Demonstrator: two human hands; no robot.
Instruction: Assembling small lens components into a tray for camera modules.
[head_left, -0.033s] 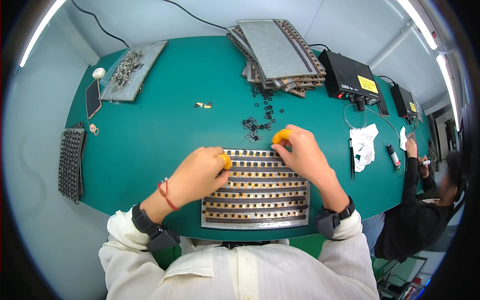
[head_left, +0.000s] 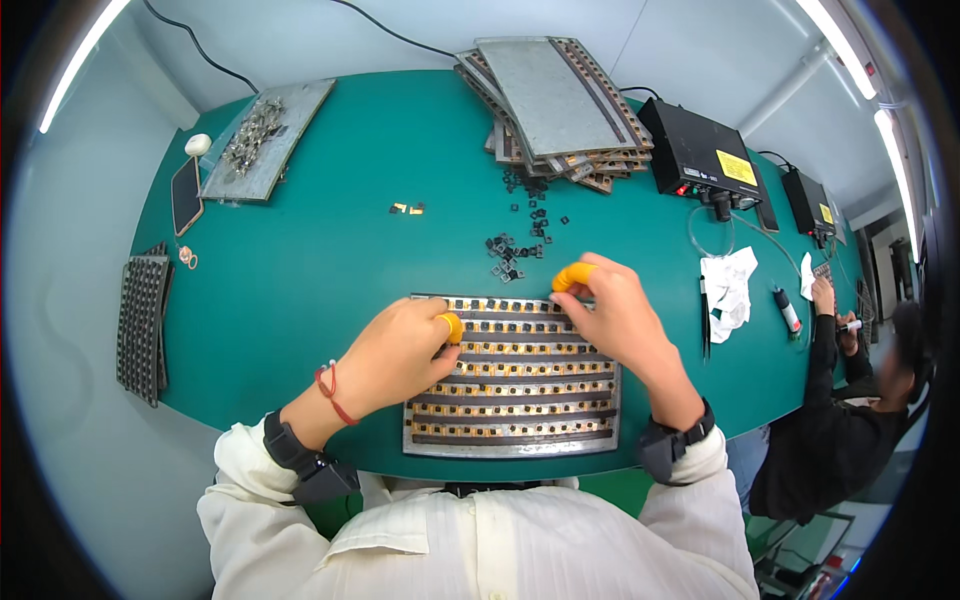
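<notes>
A metal tray (head_left: 510,440) lies before me, with rows of small black square parts and gold-coloured pieces between dark strips. My left hand (head_left: 405,345) rests over its upper left part, fingers curled inward with a yellow finger cover (head_left: 452,327) on one finger. What those fingers hold, if anything, is hidden. At the tray's upper right corner, my right hand (head_left: 615,310) pinches thumb and finger together, another yellow finger cover (head_left: 573,276) on it. Anything in that pinch is too small to make out. Loose black square parts (head_left: 508,250) lie just beyond the tray.
Stacked metal trays (head_left: 560,100) stand at the back, beside a black control box (head_left: 695,150). White cloth (head_left: 730,290) and tweezers (head_left: 705,320) lie right; a phone (head_left: 186,198) and a plate of metal pieces (head_left: 265,150) left. A co-worker (head_left: 840,420) sits at far right.
My right hand has shifted slightly to the right, by the tray's upper right corner. The left hand has barely moved, and more of the tray's upper left edge shows.
</notes>
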